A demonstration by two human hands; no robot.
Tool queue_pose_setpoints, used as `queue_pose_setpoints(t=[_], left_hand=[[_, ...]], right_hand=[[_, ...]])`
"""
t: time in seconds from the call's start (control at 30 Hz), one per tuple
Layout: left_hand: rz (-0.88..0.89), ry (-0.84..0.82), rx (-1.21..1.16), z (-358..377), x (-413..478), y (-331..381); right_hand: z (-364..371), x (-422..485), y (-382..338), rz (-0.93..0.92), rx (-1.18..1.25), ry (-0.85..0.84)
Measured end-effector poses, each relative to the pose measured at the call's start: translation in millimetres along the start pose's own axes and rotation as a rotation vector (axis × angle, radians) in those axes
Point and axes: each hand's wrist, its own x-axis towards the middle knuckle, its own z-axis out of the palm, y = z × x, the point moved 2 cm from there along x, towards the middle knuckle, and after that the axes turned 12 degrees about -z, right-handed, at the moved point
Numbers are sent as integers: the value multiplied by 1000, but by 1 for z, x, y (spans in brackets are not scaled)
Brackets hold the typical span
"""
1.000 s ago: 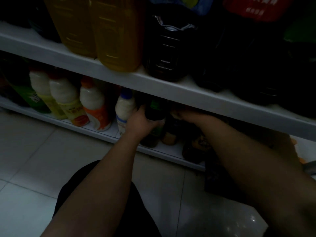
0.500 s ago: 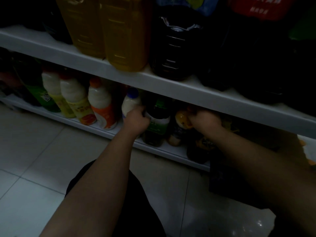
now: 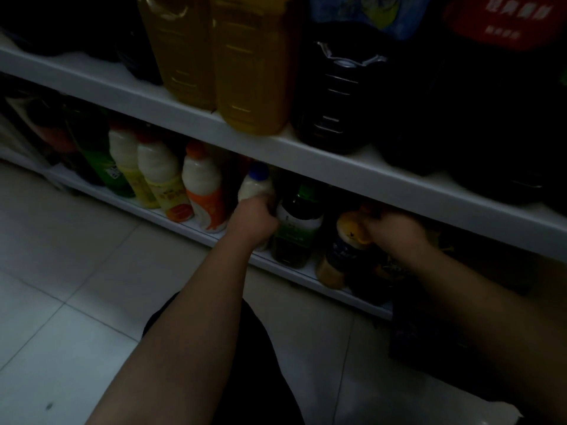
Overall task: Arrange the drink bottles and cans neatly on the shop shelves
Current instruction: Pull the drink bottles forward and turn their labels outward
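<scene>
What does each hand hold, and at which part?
Left hand grips the blue-capped white bottle around its body; right hand grips the orange bottle near its top.

My left hand (image 3: 253,220) and right hand (image 3: 395,230) were uncovered. Behind the fingers, both forearms (image 3: 184,326) were bare right back to the edge of view. Further behind my fingers, between the two arms, I wore a black garment (image 3: 245,366) over my legs. The dim light hid its cut and fabric.
</scene>
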Motion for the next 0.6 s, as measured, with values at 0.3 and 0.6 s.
queue_pose_setpoints(t=[0.3, 0.6], left_hand=[[-271, 268, -263, -53, 5, -79], [176, -180, -323, -25, 59, -29]], right_hand=[[10, -2, 0, 72, 32, 69], [8, -2, -2, 45, 254, -1]])
